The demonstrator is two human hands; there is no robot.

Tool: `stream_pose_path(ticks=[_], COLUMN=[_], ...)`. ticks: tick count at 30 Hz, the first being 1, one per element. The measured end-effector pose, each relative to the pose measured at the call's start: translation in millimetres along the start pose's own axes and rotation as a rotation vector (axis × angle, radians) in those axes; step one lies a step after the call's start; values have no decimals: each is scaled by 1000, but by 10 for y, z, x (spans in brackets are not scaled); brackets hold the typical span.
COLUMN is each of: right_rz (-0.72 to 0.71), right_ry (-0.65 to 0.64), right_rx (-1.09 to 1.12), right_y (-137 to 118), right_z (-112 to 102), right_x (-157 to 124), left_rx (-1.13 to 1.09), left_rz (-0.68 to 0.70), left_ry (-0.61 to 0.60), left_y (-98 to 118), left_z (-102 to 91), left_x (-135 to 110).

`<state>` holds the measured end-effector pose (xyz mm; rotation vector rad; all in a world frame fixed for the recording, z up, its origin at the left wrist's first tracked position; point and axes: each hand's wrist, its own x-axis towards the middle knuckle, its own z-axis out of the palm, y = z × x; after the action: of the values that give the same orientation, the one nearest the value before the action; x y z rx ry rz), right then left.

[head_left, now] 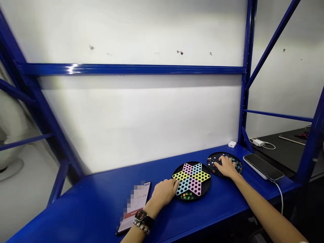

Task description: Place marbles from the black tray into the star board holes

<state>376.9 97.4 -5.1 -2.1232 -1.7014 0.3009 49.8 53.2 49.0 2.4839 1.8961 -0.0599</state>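
Observation:
A Chinese checkers board, a star with pink, blue and yellow points full of dark holes, sits in a round black tray. At its left edge, my left hand is closed with curled fingers on the rim; the fingertips are partly hidden. Green and orange pieces show in the tray below the star. To the right, my right hand reaches over a second round black tray strewn with small marbles. Its fingers are apart and touch down among the marbles, and I see nothing held in them.
A phone with a lit screen lies left of my left wrist. Beyond the right tray are a dark phone on a white base with a cable, and a white adapter. Blue posts frame the blue tabletop.

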Motion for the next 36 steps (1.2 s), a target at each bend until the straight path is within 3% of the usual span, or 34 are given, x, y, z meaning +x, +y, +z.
stream_pose_path(ticks=[11, 21, 28, 32, 36], right_rz=[11, 24, 27, 29, 27], right_ry=[19, 5, 3, 28, 145], right_rx=[35, 41, 45, 64, 194], right_y=[-16, -30, -37, -39, -81], right_z=[-9, -20, -12, -1, -40], right_x=[-13, -28, -22, -17, -44], left_rx=[20, 97, 11, -10, -86], left_rz=[-2, 24, 105, 147, 103], left_ry=[1, -111, -147, -86, 37], left_y=[-43, 72, -92, -211, -287], left_z=[3, -51, -86, -39, -94], left_x=[-26, 41, 73, -3, -7])
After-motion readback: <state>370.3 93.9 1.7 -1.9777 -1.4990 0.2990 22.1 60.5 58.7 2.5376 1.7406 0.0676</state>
